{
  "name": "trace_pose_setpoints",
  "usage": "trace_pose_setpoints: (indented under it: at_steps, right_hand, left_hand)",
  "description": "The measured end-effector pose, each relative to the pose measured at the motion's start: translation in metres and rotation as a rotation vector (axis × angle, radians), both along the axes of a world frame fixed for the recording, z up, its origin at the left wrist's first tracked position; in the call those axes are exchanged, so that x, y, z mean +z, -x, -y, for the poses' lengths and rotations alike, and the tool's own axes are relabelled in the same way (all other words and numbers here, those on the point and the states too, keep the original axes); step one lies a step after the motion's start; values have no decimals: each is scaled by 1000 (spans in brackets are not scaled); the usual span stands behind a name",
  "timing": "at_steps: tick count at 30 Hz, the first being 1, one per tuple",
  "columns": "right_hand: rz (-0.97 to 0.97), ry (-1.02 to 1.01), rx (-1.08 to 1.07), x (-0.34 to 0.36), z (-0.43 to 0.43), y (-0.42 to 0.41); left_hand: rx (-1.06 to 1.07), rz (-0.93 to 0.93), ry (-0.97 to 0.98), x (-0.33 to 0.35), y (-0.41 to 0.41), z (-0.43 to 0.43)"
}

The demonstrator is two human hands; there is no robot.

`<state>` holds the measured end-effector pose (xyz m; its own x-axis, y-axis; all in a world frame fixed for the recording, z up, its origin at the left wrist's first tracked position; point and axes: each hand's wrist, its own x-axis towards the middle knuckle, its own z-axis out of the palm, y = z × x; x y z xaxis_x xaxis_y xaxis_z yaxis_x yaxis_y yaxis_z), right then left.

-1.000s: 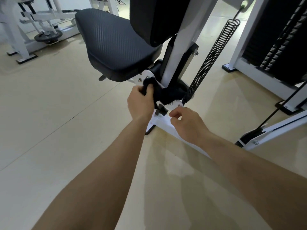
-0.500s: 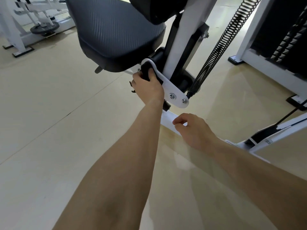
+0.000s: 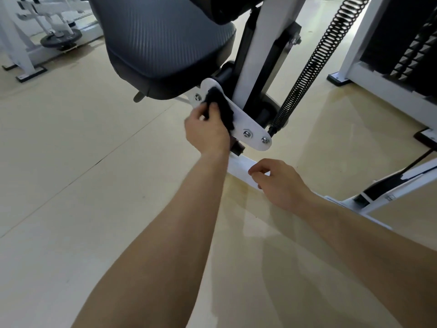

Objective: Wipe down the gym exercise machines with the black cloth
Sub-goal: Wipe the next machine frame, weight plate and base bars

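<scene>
Two hands: both reach fwd from bottom edge, bare forearms.
Floor [image 3: 71,162]: pale beige, smooth, glossy; thin seam lines; soft reflections by R forearm.
R hand [image 3: 279,183]: fingers loosely curled, nothing in them; over white base bar [image 3: 238,166], can't tell if touching.
Base bar: low on floor, passes under R hand.
L hand [image 3: 208,131]: just beyond & left of R hand; fingers & thumb pinch black cloth [image 3: 223,107].
Black cloth: bunched at L fingertips, against white bracket plate [image 3: 248,124].
Bracket plate: oblong, tilted; 2 bolts right of L hand, 1 bolt left of cloth.
Seat [image 3: 165,43]: black textured pad, right above L hand.
Upright [image 3: 267,43]: white post w/ black parts, beyond L hand, right of seat.
Spring [image 3: 314,60]: black coil, slants up-right from plate's lower end.
Weight stack [image 3: 406,43]: black, in white frame, far right of R hand.
Far machine [image 3: 23,43]: white frame w/ dark weight disc [image 3: 60,40], well left of L hand, at back.
</scene>
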<state>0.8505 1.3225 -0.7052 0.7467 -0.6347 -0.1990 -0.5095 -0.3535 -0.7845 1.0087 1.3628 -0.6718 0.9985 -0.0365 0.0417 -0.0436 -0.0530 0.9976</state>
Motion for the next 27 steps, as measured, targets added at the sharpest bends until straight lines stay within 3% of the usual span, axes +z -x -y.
trace_pose_setpoints:
  at_steps: [4, 13, 15, 20, 27]
  right_hand:
    - [1, -11, -4, 3, 1, 2]
    - [-20, -25, 5, -1, -4, 1]
    - [-20, -21, 17, 0, -8, -2]
    - [-1, -36, 32, 6, -13, -4]
    - [-4, -17, 9, 9, 3, 8]
  left_hand:
    - [139, -40, 50, 19, -39, 4]
    - [-90, -72, -134, -20, -2, -1]
    - [-92, -44, -81, -12, 2, -6]
    - [148, -45, 121, 34, -22, 8]
    - [62, 119, -67, 17, 0, 15]
